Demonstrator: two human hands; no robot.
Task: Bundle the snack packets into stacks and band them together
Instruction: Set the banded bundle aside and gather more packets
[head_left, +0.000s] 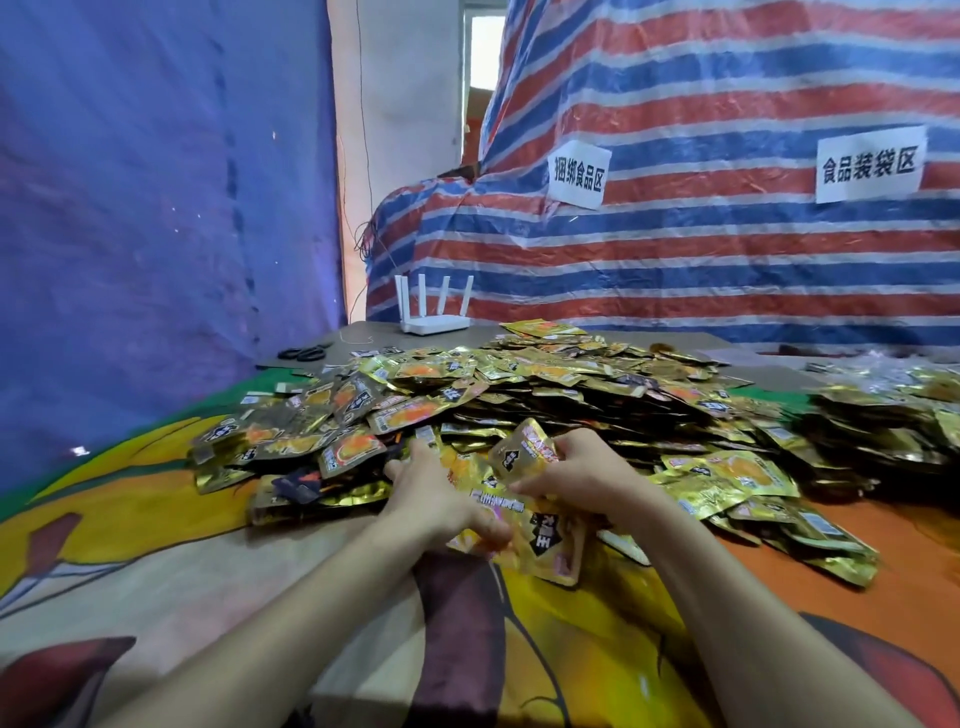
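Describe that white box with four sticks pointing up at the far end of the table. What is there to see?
It is a small white router, plastic by its look: a low, flat body with four thin antennas standing upright, slightly fanned. It sits flat on the grey table at the far edge, just before the red-white-blue striped tarp, beyond the pile of snack packets and right of the black scissors. Only the table touches it; whether a cable is plugged in cannot be told.

Even, bright light; foil glare; wide-angle bending at edges.
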